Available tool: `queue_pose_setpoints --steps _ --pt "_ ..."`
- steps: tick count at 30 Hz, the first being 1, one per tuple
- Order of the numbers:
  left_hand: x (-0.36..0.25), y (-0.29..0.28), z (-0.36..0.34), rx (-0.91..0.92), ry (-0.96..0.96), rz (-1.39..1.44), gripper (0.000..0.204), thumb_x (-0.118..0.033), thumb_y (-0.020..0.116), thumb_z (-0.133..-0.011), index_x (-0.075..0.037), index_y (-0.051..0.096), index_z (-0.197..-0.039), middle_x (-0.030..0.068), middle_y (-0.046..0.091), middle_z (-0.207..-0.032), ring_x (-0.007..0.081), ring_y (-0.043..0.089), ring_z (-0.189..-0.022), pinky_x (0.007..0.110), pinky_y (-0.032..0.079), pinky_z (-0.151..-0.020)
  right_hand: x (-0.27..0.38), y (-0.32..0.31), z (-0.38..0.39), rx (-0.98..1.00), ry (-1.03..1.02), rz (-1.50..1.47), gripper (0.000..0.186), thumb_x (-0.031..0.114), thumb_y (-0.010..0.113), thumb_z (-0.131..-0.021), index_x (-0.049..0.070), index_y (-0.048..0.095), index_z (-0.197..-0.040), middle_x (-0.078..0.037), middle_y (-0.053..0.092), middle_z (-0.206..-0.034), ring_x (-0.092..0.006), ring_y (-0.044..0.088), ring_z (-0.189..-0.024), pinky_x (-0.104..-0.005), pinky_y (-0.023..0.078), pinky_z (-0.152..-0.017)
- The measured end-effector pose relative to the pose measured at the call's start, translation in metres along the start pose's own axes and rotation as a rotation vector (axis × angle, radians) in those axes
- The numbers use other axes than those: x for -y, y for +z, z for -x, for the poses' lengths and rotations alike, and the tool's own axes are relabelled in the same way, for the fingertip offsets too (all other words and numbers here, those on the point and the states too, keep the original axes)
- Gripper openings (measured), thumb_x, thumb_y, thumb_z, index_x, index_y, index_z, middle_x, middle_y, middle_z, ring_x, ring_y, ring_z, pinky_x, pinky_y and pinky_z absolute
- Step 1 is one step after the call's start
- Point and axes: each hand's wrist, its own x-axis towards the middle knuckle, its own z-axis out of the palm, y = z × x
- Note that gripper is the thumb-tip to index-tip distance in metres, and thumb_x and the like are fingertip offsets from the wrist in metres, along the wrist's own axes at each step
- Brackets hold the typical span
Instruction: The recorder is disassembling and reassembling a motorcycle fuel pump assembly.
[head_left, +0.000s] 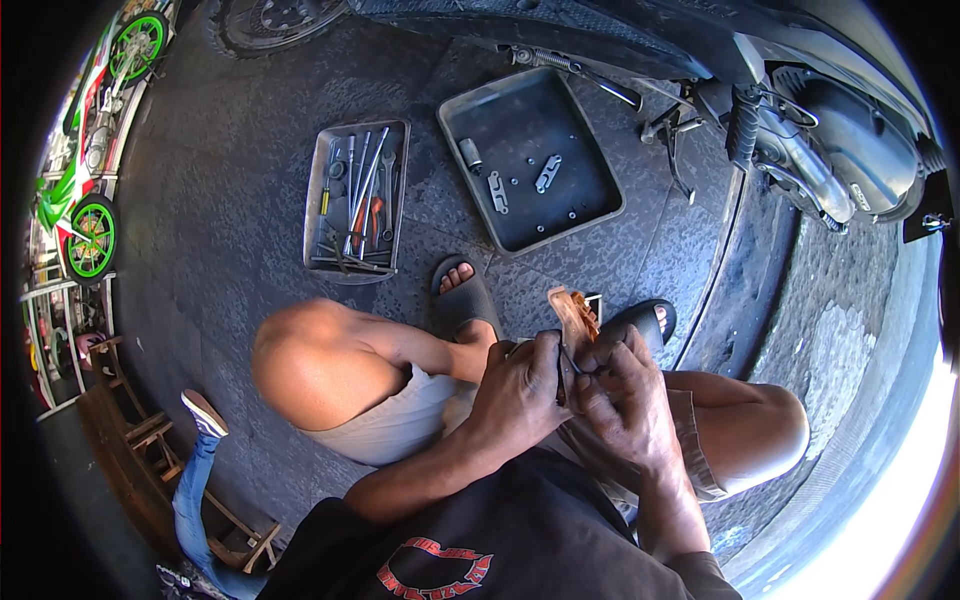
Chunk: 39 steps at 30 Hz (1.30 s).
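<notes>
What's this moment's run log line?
left grip: holding small dark part; right grip: at same part; black tray: loose metal parts; tool tray: alongside

Indistinct dark piece [566, 380]; edge-cropped wheel [275, 22]

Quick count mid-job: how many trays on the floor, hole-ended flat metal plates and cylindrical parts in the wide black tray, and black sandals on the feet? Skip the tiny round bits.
Trays: 2, the narrow tool tray and the wide black tray
Flat metal plates: 2
Cylindrical part: 1
Black sandals: 2
Total: 7
</notes>
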Motion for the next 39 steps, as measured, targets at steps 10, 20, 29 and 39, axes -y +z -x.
queue_pose_setpoints --steps 10,20,29,39 --pt "-0.001 -0.007 -0.002 0.013 -0.035 0.007 0.056 -0.03 0.083 -0.073 -0.005 0.046 -0.107 0.0113 0.068 -0.081 0.0288 0.068 -0.079 0.045 0.043 -0.077 0.0 -0.001 0.0 0.0 -0.081 0.091 0.012 0.001 0.064 -0.082 0.001 0.062 -0.094 -0.016 0.057 -0.09 -0.034 0.058 -0.083 -0.041 0.047 -0.082" --pt "-0.001 -0.01 0.0 0.069 -0.047 -0.097 0.053 -0.03 0.082 -0.073 -0.004 0.049 -0.105 0.0122 0.064 -0.082 0.0293 0.065 -0.081 0.046 0.041 -0.077 -0.003 -0.001 0.0 0.025 -0.157 0.084 0.018 -0.003 0.066 -0.081 0.003 0.064 -0.098 -0.013 0.059 -0.089 -0.0333 0.057 -0.082 -0.041 0.046 -0.074" --pt "-0.008 -0.015 -0.003 0.08 -0.043 -0.16 0.053 -0.029 0.081 -0.074 -0.004 0.048 -0.106 0.0107 0.065 -0.081 0.0275 0.065 -0.081 0.046 0.039 -0.078 -0.007 0.01 -0.002 0.0 -0.176 0.081 0.02 -0.005 0.064 -0.08 0.005 0.063 -0.097 -0.012 0.06 -0.089 -0.0309 0.058 -0.082 -0.0412 0.044 -0.076" --pt "0.005 -0.01 -0.005 0.048 -0.212 0.195 0.059 -0.035 0.084 -0.073 -0.001 0.049 -0.108 0.0174 0.069 -0.086 0.0353 0.07 -0.08 0.044 0.053 -0.072 -0.01 0.013 0.006 -0.087 -0.292 0.286 0.032 -0.009 0.066 -0.072 0.003 0.061 -0.101 -0.014 0.057 -0.086 -0.0344 0.055 -0.08 -0.0442 0.044 -0.074"
